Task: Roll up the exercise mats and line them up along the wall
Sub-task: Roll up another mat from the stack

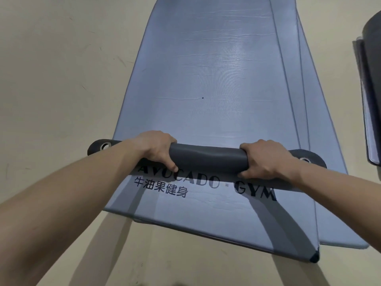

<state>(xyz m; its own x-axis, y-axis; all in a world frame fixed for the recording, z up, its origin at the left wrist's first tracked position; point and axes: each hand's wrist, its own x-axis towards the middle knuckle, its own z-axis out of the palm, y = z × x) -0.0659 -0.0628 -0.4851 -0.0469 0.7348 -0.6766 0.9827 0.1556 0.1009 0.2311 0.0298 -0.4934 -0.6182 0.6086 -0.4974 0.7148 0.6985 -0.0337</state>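
Observation:
A stack of blue-grey exercise mats lies flat on the floor, stretching away from me. The near end of the top mat is curled into a short dark grey roll with a metal eyelet at each corner. My left hand grips the roll left of its middle, and my right hand grips it right of the middle. The mat below shows black lettering "AVOCADO · GYM", partly hidden by the roll.
Beige floor spreads to the left and in front. Lower mats stick out fanned at the right and near edges. At the right edge lie another mat's edge and a dark rolled shape.

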